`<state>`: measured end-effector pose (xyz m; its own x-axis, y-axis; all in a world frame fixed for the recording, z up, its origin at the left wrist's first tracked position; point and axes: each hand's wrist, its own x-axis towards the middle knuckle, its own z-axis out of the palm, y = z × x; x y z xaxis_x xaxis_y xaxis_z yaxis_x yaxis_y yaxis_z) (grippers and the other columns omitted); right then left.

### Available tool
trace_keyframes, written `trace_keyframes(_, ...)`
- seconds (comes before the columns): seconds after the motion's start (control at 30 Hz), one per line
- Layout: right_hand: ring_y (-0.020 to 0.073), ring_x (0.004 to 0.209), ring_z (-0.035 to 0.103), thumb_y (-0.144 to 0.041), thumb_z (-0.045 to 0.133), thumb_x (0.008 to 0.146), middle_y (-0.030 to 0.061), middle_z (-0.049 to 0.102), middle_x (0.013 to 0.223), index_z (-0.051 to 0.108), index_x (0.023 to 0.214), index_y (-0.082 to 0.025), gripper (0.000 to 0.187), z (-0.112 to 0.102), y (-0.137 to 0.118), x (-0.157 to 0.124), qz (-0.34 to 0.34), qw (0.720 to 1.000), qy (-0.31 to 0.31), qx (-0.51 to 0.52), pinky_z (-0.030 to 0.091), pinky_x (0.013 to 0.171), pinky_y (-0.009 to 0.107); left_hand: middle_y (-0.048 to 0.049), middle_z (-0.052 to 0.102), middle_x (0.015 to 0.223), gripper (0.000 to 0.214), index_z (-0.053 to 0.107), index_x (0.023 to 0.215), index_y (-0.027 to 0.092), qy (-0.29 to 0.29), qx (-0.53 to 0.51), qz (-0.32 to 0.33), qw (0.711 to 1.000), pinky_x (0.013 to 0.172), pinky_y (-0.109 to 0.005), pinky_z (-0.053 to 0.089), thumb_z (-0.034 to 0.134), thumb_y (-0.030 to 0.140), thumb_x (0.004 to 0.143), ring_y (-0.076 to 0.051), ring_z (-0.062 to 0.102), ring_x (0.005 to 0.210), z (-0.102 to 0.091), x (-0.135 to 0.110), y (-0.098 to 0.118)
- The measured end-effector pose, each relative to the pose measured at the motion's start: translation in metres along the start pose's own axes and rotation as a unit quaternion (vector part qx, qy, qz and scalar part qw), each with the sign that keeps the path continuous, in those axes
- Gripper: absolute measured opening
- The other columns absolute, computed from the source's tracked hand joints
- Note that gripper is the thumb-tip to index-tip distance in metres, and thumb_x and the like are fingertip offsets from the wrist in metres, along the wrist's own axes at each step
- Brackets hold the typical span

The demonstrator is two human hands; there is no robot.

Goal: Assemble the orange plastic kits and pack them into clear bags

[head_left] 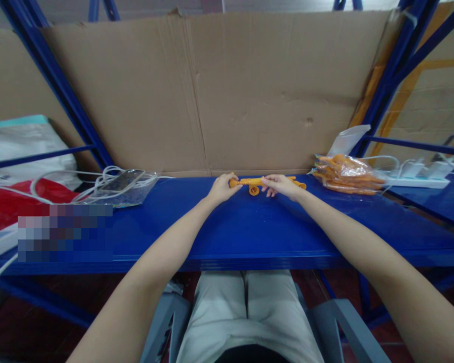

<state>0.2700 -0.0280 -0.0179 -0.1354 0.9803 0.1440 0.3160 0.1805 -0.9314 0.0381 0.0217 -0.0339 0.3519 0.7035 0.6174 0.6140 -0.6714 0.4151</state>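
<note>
An orange plastic wheeled toy (250, 181), long and narrow like a small cannon, is at the far part of the blue shelf top (227, 227). One round wheel (253, 190) shows under its middle, and another round part sticks out at its right end. My left hand (221, 189) is closed on the toy's rounded left end. Farther right, my right hand (282, 185) pinches its body between thumb and fingers, and some fingers hang below it. My right hand hides part of the toy's middle.
At the right lies a clear bag of orange plastic parts (344, 174) beside a white power strip (419, 180). A phone-like dark item (123, 182), white cables (98, 184) and a red bag (41, 194) lie left. A cardboard sheet (249, 96) stands behind; blue posts flank it.
</note>
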Motion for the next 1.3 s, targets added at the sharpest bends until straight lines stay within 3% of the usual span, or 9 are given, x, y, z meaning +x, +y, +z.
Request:
trace_keyframes(0.2, 0.0085, 0.050, 0.062, -0.016, 0.066, 0.086, 0.0024, 0.073, 0.078, 0.054, 0.120, -0.017, 0.036, -0.002, 0.006, 0.002, -0.022, 1.000, -0.009, 0.019, 0.047, 0.045, 0.017, -0.0019, 0.066, 0.075, 0.022, 0.066, 0.093, 0.016, -0.005, -0.010, -0.018, 1.000, 0.069, -0.027, 0.049, 0.074, 0.025, 0.074, -0.015, 0.063, 0.070, -0.001, 0.000, -0.002)
trace_keyframes(0.43, 0.0082, 0.048, 0.060, -0.031, 0.062, 0.091, 0.0032, 0.070, 0.065, 0.063, 0.094, -0.014, 0.017, -0.004, 0.004, 0.003, -0.018, 0.999, -0.030, 0.005, 0.044, 0.043, 0.016, -0.0010, 0.064, 0.077, 0.029, 0.068, 0.098, 0.017, -0.042, -0.007, -0.033, 0.999, 0.068, -0.027, 0.049, 0.076, 0.018, 0.071, -0.013, 0.061, 0.065, -0.002, 0.002, -0.004)
trace_keyframes(0.67, 0.0064, 0.043, 0.056, -0.031, 0.059, 0.093, 0.0005, 0.065, 0.054, 0.061, 0.077, -0.015, 0.023, 0.000, -0.006, -0.005, 0.008, 1.000, -0.010, -0.010, 0.038, 0.041, 0.015, -0.0012, 0.065, 0.078, 0.027, 0.067, 0.098, 0.017, -0.033, -0.009, -0.017, 0.999, 0.067, -0.025, 0.051, 0.075, 0.017, 0.072, -0.012, 0.062, 0.066, 0.000, 0.002, -0.008)
trace_keyframes(0.97, 0.0063, 0.039, 0.050, -0.046, 0.064, 0.087, -0.0001, 0.058, 0.046, 0.056, 0.059, -0.016, 0.042, 0.002, -0.010, -0.008, -0.015, 0.999, 0.019, -0.047, 0.035, 0.041, 0.018, -0.0024, 0.066, 0.080, 0.026, 0.068, 0.098, 0.018, -0.017, -0.002, -0.002, 1.000, 0.066, -0.025, 0.051, 0.075, 0.019, 0.073, -0.014, 0.063, 0.069, 0.000, 0.001, -0.009)
trace_keyframes(1.3, 0.0059, 0.036, 0.048, -0.042, 0.059, 0.092, -0.0014, 0.055, 0.042, 0.054, 0.058, -0.016, 0.043, 0.006, -0.010, -0.009, -0.001, 0.998, 0.032, -0.048, 0.035, 0.043, 0.019, -0.0011, 0.064, 0.078, 0.025, 0.068, 0.097, 0.017, -0.014, 0.021, -0.018, 1.000, 0.072, -0.027, 0.049, 0.074, 0.014, 0.073, -0.014, 0.062, 0.069, -0.001, 0.001, -0.002)
